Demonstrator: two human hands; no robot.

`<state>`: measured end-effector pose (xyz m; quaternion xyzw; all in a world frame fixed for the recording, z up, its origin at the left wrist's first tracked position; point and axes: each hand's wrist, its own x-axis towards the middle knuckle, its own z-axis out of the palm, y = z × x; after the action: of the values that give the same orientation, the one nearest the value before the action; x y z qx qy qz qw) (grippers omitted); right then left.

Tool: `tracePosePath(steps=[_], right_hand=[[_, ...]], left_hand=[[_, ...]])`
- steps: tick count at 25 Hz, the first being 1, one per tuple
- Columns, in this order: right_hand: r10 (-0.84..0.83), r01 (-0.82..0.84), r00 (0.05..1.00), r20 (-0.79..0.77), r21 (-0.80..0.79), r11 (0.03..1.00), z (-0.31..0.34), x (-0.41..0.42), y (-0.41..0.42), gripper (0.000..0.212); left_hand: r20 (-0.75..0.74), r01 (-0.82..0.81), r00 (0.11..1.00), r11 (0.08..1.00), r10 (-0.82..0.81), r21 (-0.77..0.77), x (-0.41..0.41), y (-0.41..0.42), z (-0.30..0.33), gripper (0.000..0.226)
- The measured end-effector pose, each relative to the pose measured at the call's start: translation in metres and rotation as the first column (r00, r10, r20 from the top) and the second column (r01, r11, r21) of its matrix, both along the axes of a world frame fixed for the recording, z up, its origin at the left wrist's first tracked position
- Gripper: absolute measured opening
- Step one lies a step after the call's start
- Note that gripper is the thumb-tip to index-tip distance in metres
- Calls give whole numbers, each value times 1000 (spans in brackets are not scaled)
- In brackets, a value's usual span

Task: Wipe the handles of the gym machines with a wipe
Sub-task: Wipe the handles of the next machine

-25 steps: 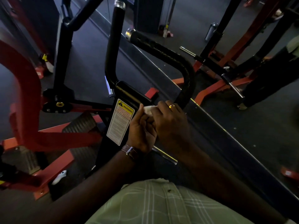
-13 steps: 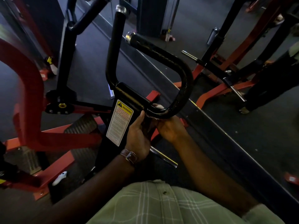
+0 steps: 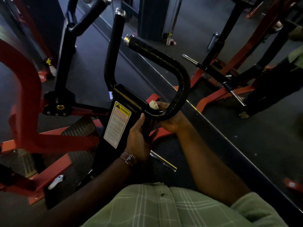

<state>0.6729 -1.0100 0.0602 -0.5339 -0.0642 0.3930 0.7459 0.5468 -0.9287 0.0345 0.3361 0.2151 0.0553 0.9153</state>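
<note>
A black curved machine handle [image 3: 167, 63] with a chrome end cap bends down to the machine's black upright [image 3: 124, 102]. My right hand [image 3: 168, 120] reaches up from under the handle's lower bend and holds a small white wipe [image 3: 153, 104] against the bar, fingers curled over it. My left hand [image 3: 139, 136] rests with fingers extended against the black upright just below the bend, beside the warning label [image 3: 117, 123]. A straight black handle [image 3: 114, 49] rises to the left.
Red machine frame parts [image 3: 24, 95] curve on the left. A chrome peg [image 3: 162, 161] sticks out below my hands. Another red and black rack [image 3: 229, 63] stands at the right on dark floor. A white object [image 3: 55, 181] lies low left.
My right hand has dropped from on top of the bar to under the handle's bend, and the wipe now shows above the bar. My left hand shifted slightly lower on the upright.
</note>
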Motion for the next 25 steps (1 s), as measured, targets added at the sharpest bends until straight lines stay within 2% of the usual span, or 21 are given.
tracePosePath(steps=[1, 2, 5, 9, 11, 12, 13, 14, 15, 16, 17, 18, 19, 21, 23, 25], right_hand=[[2, -1, 1000, 7, -34, 999, -1, -1, -1, 30], [15, -15, 1000, -5, -25, 1000, -1, -2, -6, 22], [-1, 7, 996, -89, 66, 998, 5, -7, -31, 17], [-277, 311, 942, -190, 176, 934, 18, -50, -41, 29], [-393, 416, 906, -157, 162, 895, 16, -76, -31, 33], [-444, 454, 891, -99, 132, 881, 14, -88, -25, 30], [-510, 506, 860, 23, 87, 858, 13, -97, -21, 23], [-563, 571, 790, 242, 43, 820, 14, -102, -20, 15], [-546, 632, 645, 534, 29, 775, 14, -102, -22, 12], [-415, 659, 429, 802, 36, 751, 12, -101, -26, 13], [-204, 656, 199, 959, 24, 755, 11, -97, -28, 15], [9, 653, 15, 1000, -17, 757, 9, -93, -28, 18], [185, 664, -87, 979, -81, 743, 8, -90, -23, 23], [387, 676, -104, 916, -220, 704, 6, -88, -6, 32], [465, 633, -89, 881, -311, 709, 3, -95, 9, 36], [477, 606, -94, 874, -330, 724, 5, -99, 4, 37]], left_hand=[[2, 9, 1000, 1000, -9, -2, 1, 0, 0, 56], [2, 11, 1000, 1000, -11, 6, 1, 0, 1, 56], [15, -6, 1000, 1000, 6, 21, 1, -2, 4, 58], [30, -2, 1000, 998, 3, -59, 1, -2, 1, 57], [26, 4, 1000, 1000, -4, -27, 1, -3, -1, 52], [31, -6, 1000, 1000, 7, -12, -1, -3, -4, 51], [36, -28, 999, 1000, 28, -2, -1, -2, -8, 51], [39, -48, 998, 999, 48, 6, -2, -2, -10, 50], [38, -58, 998, 998, 58, 19, -3, -1, -10, 49], [38, -63, 997, 998, 62, 23, -4, -2, -8, 46], [47, -57, 997, 998, 57, 9, -4, -3, -4, 42], [51, -46, 998, 998, 48, -36, -4, -4, 1, 40], [77, -28, 996, 992, 38, -126, -4, -5, 4, 46], [147, 15, 989, 957, 29, -288, -5, -3, 7, 59], [186, 52, 982, 936, 15, -349, -8, 0, 11, 50], [193, 80, 981, 928, -9, -363, -10, 1, 11, 49]])
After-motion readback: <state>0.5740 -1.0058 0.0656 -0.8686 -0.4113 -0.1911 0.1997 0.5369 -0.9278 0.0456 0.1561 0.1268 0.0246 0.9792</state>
